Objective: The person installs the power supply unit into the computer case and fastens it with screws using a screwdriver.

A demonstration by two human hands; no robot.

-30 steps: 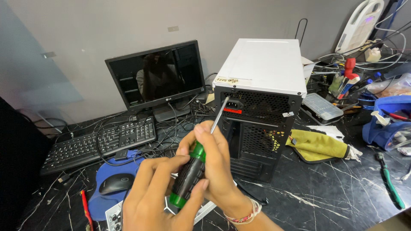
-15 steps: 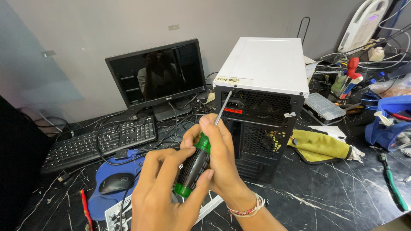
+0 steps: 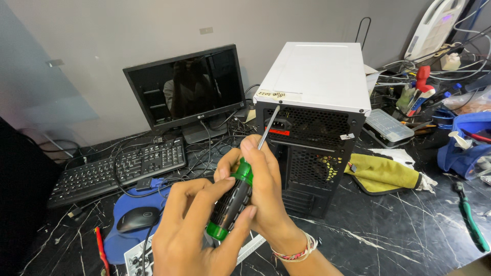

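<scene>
A screwdriver [image 3: 235, 197] with a black and green handle sits between both my hands, its metal shaft pointing up and right to the top left corner of the rear panel of a white-topped black computer case [image 3: 312, 76]. My left hand [image 3: 192, 232] wraps the lower part of the handle. My right hand [image 3: 263, 191] grips the upper part near the green collar, with a beaded bracelet on its wrist. The case stands upright on the dark marble table [image 3: 388, 240], rear mesh panel facing me.
A black monitor [image 3: 186, 87] and black keyboard [image 3: 115, 168] stand at the left, with a mouse [image 3: 137, 219] on a blue pad. A yellow cloth [image 3: 381, 174], a clear plastic box [image 3: 388, 125], a blue bag [image 3: 468, 140] and green-handled pliers [image 3: 471, 220] lie at the right. Cables run behind.
Both hands and the screwdriver have risen slightly and shifted a little right; the shaft tip stays at the case's top left rear corner.
</scene>
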